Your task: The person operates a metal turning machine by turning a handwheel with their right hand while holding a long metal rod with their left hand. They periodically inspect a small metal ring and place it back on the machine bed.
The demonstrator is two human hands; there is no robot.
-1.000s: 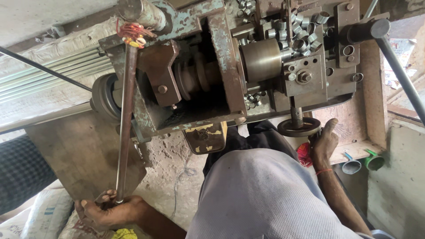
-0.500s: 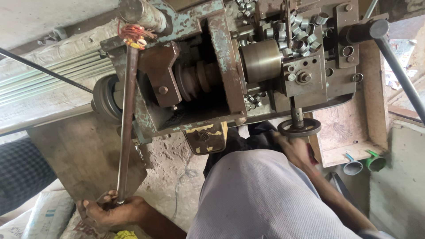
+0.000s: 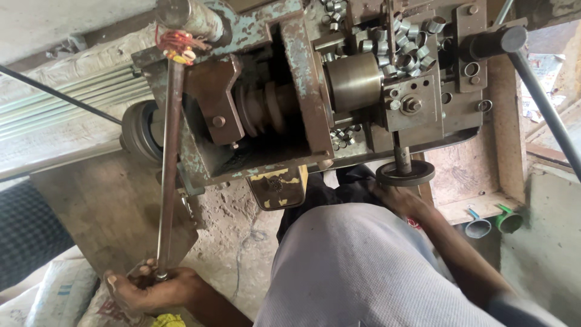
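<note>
I look down on a worn, rust-brown and teal metal-working machine (image 3: 290,103). A long steel lever rod (image 3: 168,175) runs from its top left corner down toward me. My left hand (image 3: 148,289) is closed around the rod's lower end. My right hand (image 3: 400,198) rests just under a small dark handwheel (image 3: 405,174) at the machine's front; its fingers are mostly hidden by my grey shirt, so what it holds is unclear. Several short metal rings (image 3: 407,51) lie heaped on the machine's top right.
A black angled lever (image 3: 541,100) stands at the right. Two small funnel-like cups (image 3: 493,223), grey and green, sit by a wooden ledge at the right. Sacks (image 3: 57,293) lie at lower left, beside another person's dark checked sleeve (image 3: 27,233). Corrugated sheet (image 3: 54,112) at left.
My right hand has moved left from beside the handwheel, where it was raised near a red object, to just beneath the wheel. My left hand stays on the rod.
</note>
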